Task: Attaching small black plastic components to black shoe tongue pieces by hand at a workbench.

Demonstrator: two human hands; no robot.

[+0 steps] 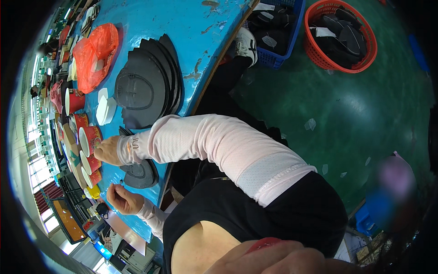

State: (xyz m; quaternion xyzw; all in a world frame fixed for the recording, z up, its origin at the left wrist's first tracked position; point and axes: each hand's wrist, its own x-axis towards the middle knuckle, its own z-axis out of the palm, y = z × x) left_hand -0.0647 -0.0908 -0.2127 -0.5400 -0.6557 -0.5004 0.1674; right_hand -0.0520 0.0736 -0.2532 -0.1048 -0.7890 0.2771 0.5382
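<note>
My right hand (pixel 107 151), at the end of a pale pink arm sleeve, is over the blue table beside a row of red paper cups (pixel 94 135). Its fingers are curled at a cup's rim, and whatever they hold is hidden. Lower in the picture, my left hand (pixel 124 199) has its fingers bent inward against the thumb. A tiny dark speck shows by a fingertip, too small to name. Between my hands and my body rests a dark grey flat piece (pixel 139 174) with a stitched curve. Above my right forearm lies a fanned stack of similar dark grey rounded pieces (pixel 145 84).
White pieces (pixel 106 110) and a red plastic bag (pixel 96 58) lie on the table (pixel 191 27). An orange-red basket (pixel 340 39) and a blue crate (pixel 275 57), both with dark pieces inside, stand on the green floor. A leg with a white shoe (pixel 246 47) is beside the crate.
</note>
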